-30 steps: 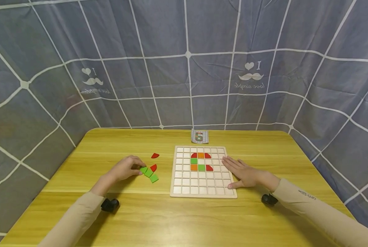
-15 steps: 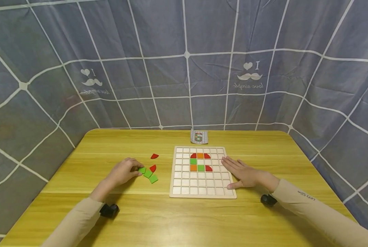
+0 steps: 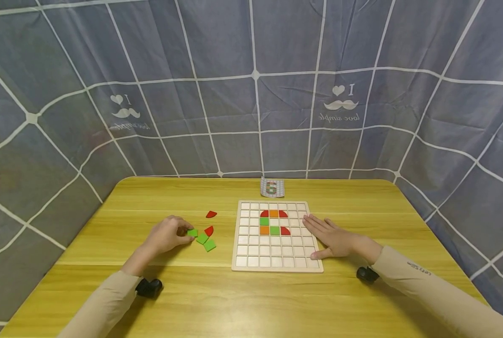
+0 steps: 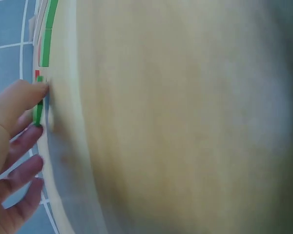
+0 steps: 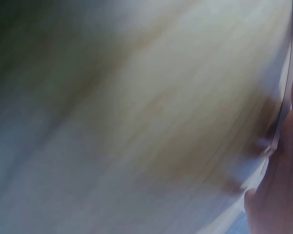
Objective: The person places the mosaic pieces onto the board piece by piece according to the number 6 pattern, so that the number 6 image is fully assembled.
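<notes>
Evidently, the left hand [image 3: 167, 234] pinches a green tile [image 3: 192, 233] between thumb and finger, just beside two more green tiles [image 3: 202, 238] and a red quarter-circle [image 3: 209, 230]. Holding it by its edges, as the left wrist view seems to show, suits so thin a piece; whether it is clear of the table is hard to tell from that skewed angle. Lifting it straight up would probably leave its neighbours undisturbed, and squaring it before any placing should help it seat in a cell.

The right hand [image 3: 333, 238] lies with fingers outstretched over the right edge of the gridded board [image 3: 277, 261], where light pressure should be enough to steady it. Coloured pieces [image 3: 274, 213] sit in its middle cells.

Beneath is a glossy wood-grain table [image 3: 251, 300]; a small printed card [image 3: 272, 188] lies beyond the board, and a grey-blue curtain [image 3: 217, 101] with white lines and mirrored lettering surrounds the far side.
</notes>
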`<state>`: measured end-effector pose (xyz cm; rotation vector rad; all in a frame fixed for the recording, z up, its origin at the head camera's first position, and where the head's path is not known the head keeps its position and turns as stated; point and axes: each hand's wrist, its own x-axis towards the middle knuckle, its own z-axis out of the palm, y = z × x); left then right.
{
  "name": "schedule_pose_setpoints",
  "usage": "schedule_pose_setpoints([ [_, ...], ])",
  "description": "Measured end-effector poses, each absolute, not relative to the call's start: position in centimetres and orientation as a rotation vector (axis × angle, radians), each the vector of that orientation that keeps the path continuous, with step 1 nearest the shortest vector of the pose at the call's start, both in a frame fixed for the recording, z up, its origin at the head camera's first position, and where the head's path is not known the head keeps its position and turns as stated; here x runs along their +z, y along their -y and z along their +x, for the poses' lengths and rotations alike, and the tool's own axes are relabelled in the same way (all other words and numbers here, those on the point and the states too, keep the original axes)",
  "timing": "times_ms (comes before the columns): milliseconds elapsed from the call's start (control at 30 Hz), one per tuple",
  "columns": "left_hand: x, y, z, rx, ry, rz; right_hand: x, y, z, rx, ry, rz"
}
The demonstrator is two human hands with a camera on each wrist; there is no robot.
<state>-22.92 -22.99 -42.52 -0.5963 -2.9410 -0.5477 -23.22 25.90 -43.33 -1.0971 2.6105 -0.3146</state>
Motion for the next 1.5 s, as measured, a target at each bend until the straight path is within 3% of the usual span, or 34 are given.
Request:
schedule_pose_setpoints([
  [267, -42.3, 22.9, -22.5, -0.540, 2.850, -0.451, -43.2, -25.8, -23.2, -0.285, -2.612, -1.086],
  [667, -40.9, 20.2, -22.0, -0.512, 2.721, -0.458, -43.5, -26.0, -23.4, -0.260, -2.612, -1.067],
  [1500, -40.7, 10.4, -22.7, -0.677, 2.666, -0.740, -43.6, -25.9, -23.5, -0.265, -2.612, -1.092],
])
